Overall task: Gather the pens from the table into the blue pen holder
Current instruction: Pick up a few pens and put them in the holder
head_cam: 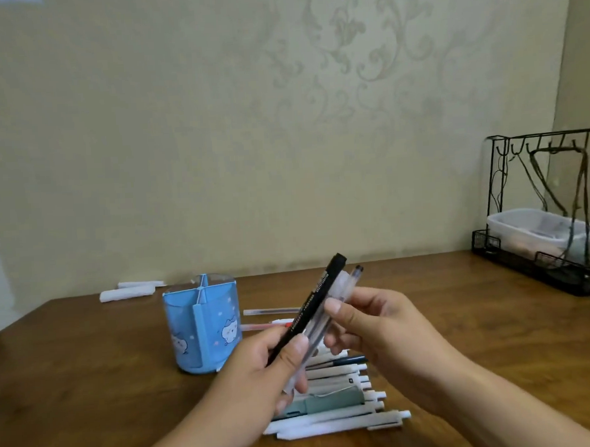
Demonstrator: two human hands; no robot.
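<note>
Both hands are bunching pens together above the table. The left hand [277, 364] and right hand [367, 325] are gripping a long black plastic pen [311, 308] and a see-through plastic pen [338, 299]. Next, I think, they need tipping upright and carrying left into the round blue plastic pen holder [203, 325], which is standing near the white pens [338, 416] lying on the brown wooden table [90, 388].

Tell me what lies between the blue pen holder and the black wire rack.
Head view: both hands, left hand and right hand, holding a black pen and clear pens.

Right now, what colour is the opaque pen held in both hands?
Black with small white lettering: the black pen, seen in the head view.
</note>
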